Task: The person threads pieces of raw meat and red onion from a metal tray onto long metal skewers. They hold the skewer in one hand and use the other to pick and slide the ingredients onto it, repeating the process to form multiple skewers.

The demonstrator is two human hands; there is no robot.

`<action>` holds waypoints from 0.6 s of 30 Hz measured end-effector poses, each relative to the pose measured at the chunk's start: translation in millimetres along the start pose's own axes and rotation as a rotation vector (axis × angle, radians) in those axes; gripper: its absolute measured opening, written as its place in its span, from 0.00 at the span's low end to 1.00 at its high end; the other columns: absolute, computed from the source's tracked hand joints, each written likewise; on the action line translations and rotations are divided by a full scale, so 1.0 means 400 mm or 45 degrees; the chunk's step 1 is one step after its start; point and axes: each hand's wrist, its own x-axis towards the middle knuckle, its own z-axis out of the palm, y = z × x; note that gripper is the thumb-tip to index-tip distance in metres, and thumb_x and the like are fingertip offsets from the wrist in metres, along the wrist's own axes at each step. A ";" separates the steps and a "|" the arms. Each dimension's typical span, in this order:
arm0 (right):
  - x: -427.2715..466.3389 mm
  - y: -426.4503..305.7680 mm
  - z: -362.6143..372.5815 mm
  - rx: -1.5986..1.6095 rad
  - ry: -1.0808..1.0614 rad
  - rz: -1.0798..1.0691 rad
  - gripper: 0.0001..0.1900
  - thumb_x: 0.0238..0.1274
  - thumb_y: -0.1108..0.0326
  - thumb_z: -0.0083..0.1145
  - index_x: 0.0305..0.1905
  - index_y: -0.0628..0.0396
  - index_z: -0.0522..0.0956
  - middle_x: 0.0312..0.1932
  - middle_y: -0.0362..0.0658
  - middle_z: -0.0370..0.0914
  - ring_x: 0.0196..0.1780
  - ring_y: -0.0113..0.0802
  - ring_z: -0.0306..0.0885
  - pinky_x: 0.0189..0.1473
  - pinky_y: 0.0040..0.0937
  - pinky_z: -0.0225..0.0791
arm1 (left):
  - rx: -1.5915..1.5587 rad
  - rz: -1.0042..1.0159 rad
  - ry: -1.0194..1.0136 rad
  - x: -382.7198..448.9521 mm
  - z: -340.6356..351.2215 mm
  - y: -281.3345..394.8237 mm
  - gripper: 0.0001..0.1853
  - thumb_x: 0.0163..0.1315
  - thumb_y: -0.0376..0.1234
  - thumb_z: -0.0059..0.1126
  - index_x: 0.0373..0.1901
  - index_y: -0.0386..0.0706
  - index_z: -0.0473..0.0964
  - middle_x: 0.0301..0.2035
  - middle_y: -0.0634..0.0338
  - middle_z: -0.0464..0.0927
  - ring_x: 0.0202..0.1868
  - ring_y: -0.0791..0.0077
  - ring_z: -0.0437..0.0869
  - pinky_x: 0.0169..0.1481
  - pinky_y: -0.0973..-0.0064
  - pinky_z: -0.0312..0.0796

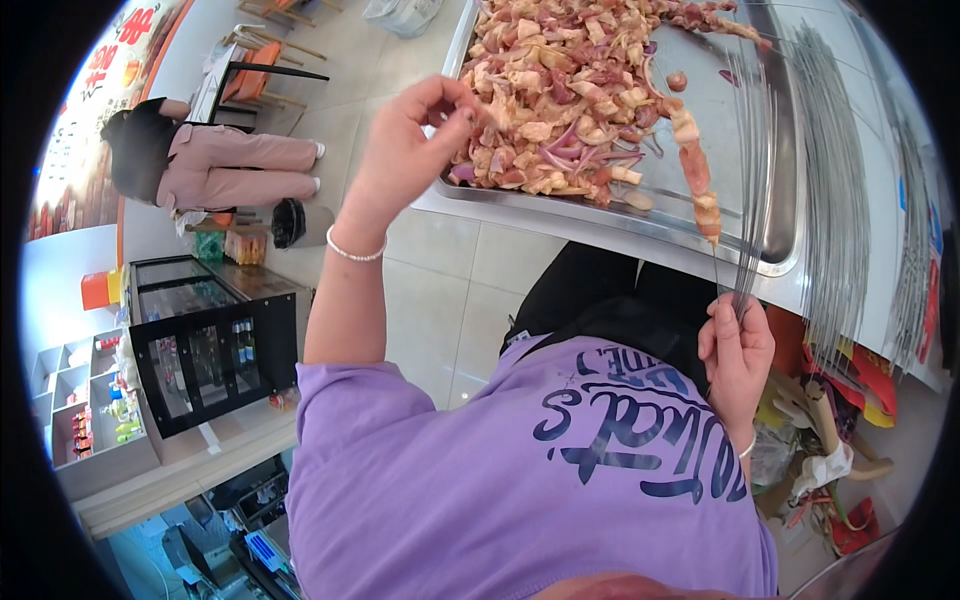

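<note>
My left hand is raised at the left edge of a heap of raw cut meat with sliced red onion. Its thumb and forefinger come together; whether they pinch a piece of meat is unclear. The heap lies in a shallow metal tray. In my right hand, near the tray's front right corner, is a bundle of thin metal skewers. The same hand grips one more skewer, threaded with several meat pieces, which slants over the tray. Another length of meat lies at the tray's far side.
More bare metal skewers lie on the white table to the right of the tray. Bags and litter are low at the right. A person in pink trousers stands away at the left, above a black glass-fronted cabinet in the picture.
</note>
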 end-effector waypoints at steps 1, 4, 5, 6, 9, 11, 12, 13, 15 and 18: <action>0.001 0.000 0.002 -0.008 0.007 -0.001 0.08 0.78 0.67 0.52 0.45 0.61 0.75 0.23 0.34 0.68 0.23 0.16 0.64 0.23 0.16 0.51 | -0.083 0.020 0.001 0.009 -0.009 -0.007 0.06 0.71 0.26 0.54 0.44 0.32 0.78 0.37 0.64 0.82 0.40 0.84 0.78 0.49 0.83 0.71; 0.001 -0.004 0.005 -0.025 0.001 -0.001 0.08 0.78 0.67 0.52 0.45 0.61 0.75 0.22 0.34 0.68 0.23 0.16 0.63 0.22 0.16 0.50 | -0.368 0.093 0.015 0.031 -0.001 0.027 0.09 0.74 0.27 0.53 0.49 0.31 0.78 0.41 0.60 0.82 0.42 0.81 0.79 0.52 0.82 0.71; -0.001 -0.004 0.006 -0.030 -0.004 0.000 0.08 0.78 0.67 0.52 0.45 0.60 0.74 0.22 0.34 0.68 0.23 0.16 0.63 0.22 0.16 0.50 | -0.520 0.122 0.012 0.036 0.014 0.045 0.10 0.74 0.27 0.53 0.50 0.31 0.78 0.41 0.60 0.83 0.42 0.81 0.80 0.53 0.82 0.71; -0.002 -0.003 0.005 -0.024 0.002 -0.005 0.08 0.78 0.67 0.51 0.45 0.60 0.74 0.22 0.34 0.68 0.23 0.16 0.63 0.22 0.16 0.50 | -0.576 0.074 -0.004 0.040 0.028 0.049 0.10 0.72 0.28 0.57 0.50 0.32 0.79 0.42 0.60 0.84 0.43 0.80 0.82 0.50 0.81 0.73; -0.008 -0.001 0.002 -0.017 0.017 -0.010 0.08 0.78 0.67 0.51 0.45 0.60 0.74 0.22 0.34 0.68 0.23 0.16 0.63 0.22 0.16 0.51 | 0.301 0.125 -0.159 0.012 0.021 0.064 0.08 0.69 0.29 0.61 0.46 0.35 0.81 0.42 0.60 0.85 0.43 0.81 0.83 0.45 0.77 0.75; -0.008 -0.001 -0.002 -0.029 0.026 0.003 0.08 0.78 0.67 0.51 0.45 0.61 0.74 0.23 0.34 0.68 0.23 0.16 0.63 0.23 0.16 0.51 | 0.618 0.076 -0.257 -0.006 0.035 0.054 0.07 0.63 0.29 0.65 0.41 0.40 0.82 0.37 0.58 0.84 0.38 0.70 0.85 0.40 0.70 0.75; -0.007 0.001 -0.003 -0.016 0.020 0.003 0.07 0.78 0.67 0.51 0.45 0.61 0.74 0.23 0.34 0.68 0.23 0.16 0.63 0.23 0.16 0.52 | 0.712 0.178 -0.258 -0.023 0.045 0.027 0.07 0.61 0.29 0.65 0.41 0.40 0.82 0.35 0.57 0.83 0.37 0.67 0.84 0.40 0.69 0.75; -0.005 0.003 -0.003 -0.004 0.014 0.002 0.07 0.78 0.67 0.51 0.45 0.61 0.74 0.23 0.34 0.68 0.23 0.16 0.63 0.23 0.16 0.52 | 0.805 0.281 -0.259 -0.035 0.052 0.011 0.08 0.60 0.29 0.65 0.41 0.41 0.82 0.34 0.56 0.82 0.36 0.63 0.84 0.40 0.67 0.74; -0.005 0.005 -0.003 0.010 0.004 0.001 0.08 0.78 0.67 0.51 0.45 0.61 0.74 0.24 0.34 0.68 0.24 0.16 0.64 0.23 0.16 0.53 | 0.788 0.290 -0.254 -0.033 0.052 -0.006 0.08 0.58 0.29 0.65 0.39 0.41 0.82 0.32 0.55 0.81 0.35 0.56 0.82 0.41 0.65 0.75; -0.006 0.003 -0.001 0.016 -0.008 -0.001 0.08 0.78 0.67 0.51 0.45 0.61 0.74 0.24 0.34 0.68 0.24 0.16 0.64 0.24 0.15 0.54 | 0.814 0.235 -0.264 -0.024 0.046 -0.021 0.07 0.58 0.28 0.63 0.39 0.41 0.81 0.32 0.56 0.81 0.34 0.61 0.83 0.39 0.68 0.75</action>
